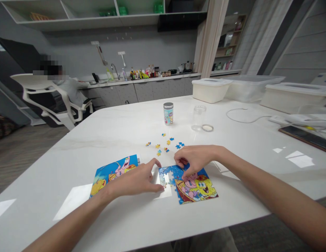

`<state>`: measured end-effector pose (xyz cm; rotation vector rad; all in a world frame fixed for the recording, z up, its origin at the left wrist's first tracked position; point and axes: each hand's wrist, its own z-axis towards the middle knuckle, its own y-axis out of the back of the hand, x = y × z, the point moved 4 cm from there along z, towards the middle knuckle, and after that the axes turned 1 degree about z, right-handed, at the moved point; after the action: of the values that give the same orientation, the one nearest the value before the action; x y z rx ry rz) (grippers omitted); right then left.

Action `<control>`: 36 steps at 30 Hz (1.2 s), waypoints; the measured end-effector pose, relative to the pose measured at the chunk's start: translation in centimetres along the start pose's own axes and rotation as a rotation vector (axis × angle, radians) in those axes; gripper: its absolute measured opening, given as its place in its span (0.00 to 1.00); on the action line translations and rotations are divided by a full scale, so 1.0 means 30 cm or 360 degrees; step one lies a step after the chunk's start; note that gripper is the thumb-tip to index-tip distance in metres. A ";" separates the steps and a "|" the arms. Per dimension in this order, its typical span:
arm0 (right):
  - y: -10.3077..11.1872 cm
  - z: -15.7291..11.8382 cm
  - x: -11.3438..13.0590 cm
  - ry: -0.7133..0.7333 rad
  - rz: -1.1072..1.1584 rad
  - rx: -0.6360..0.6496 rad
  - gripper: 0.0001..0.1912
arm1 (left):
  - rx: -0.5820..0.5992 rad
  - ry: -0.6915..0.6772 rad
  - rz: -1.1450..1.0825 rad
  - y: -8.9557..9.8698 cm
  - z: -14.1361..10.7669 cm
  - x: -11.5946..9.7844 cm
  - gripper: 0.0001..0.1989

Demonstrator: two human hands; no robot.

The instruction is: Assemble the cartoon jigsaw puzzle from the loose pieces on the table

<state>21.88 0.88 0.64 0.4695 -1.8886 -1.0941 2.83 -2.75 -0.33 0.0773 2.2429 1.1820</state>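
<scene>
A partly assembled jigsaw puzzle (202,189) with cartoon figures lies flat on the white table, with a gap in its lower left part. My left hand (141,178) is at the puzzle's left edge, thumb and forefinger spread apart, nothing between them. Over the puzzle's upper part is my right hand (191,159), its fingers curled down onto the surface; whatever they hold, if anything, is hidden. Beyond the puzzle several loose pieces (168,142) are scattered. Partly under my left forearm lies a picture sheet (118,169) with similar cartoon figures.
A printed tin (168,114) stands behind the pieces, beside a clear jar (199,119) and a ring-shaped lid (207,127). Storage boxes (211,91), a cable and a dark phone-like slab (307,138) are at the right. A person sits on a white chair (28,84) at the far left.
</scene>
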 end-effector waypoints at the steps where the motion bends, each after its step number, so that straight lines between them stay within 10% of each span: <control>1: 0.001 -0.002 0.001 -0.0013 0.0008 -0.0001 0.18 | -0.0001 0.0001 0.0007 -0.001 0.001 0.003 0.35; 36: 0.009 0.007 0.015 -0.0081 -0.0130 -0.0138 0.16 | -0.0019 -0.0001 0.0016 -0.009 0.003 -0.006 0.31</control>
<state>21.48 0.83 1.05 0.4771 -1.8712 -1.2475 3.08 -2.90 -0.49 0.0843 2.2369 1.2006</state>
